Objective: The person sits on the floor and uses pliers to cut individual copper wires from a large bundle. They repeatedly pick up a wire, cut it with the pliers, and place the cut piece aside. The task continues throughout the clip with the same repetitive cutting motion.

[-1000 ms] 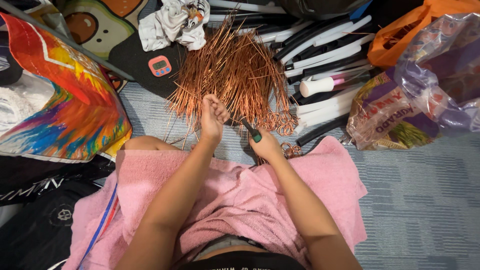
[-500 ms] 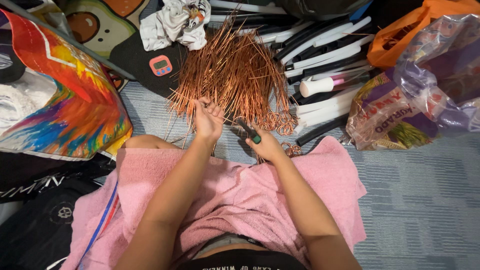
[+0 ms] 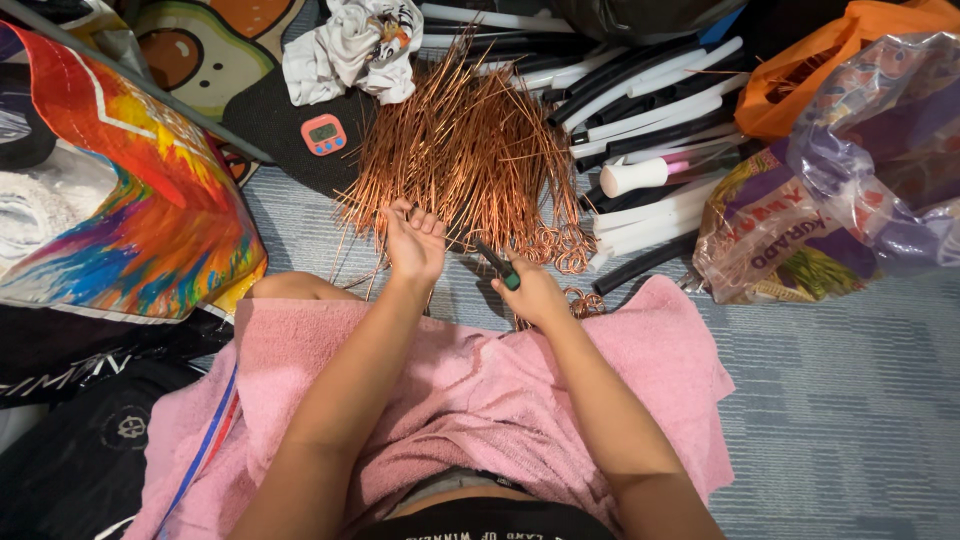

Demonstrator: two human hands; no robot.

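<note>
A big pile of straight copper wires [image 3: 470,150] lies fanned out on the floor in front of me. My left hand [image 3: 415,245] rests on the near ends of the wires, fingers curled around one or two of them. My right hand [image 3: 530,292] grips a dark tool with a green handle [image 3: 497,263], its tip pointing up-left towards the pile. Several copper wires with looped ends [image 3: 560,245] lie just right of the tool, and one coil [image 3: 582,300] sits by my right wrist. A pink towel [image 3: 660,360] covers my lap.
A pink digital timer [image 3: 323,134] lies on a black mat at the back left. Black and white tubes [image 3: 650,110] are stacked at the back right. A colourful bag [image 3: 130,210] stands left; plastic bags [image 3: 850,170] and an orange bag [image 3: 800,75] stand right. A crumpled cloth [image 3: 350,45] lies behind.
My left hand has dropped from a raised, closed pose down onto the near ends of the copper wires. The right hand with the tool has barely shifted.
</note>
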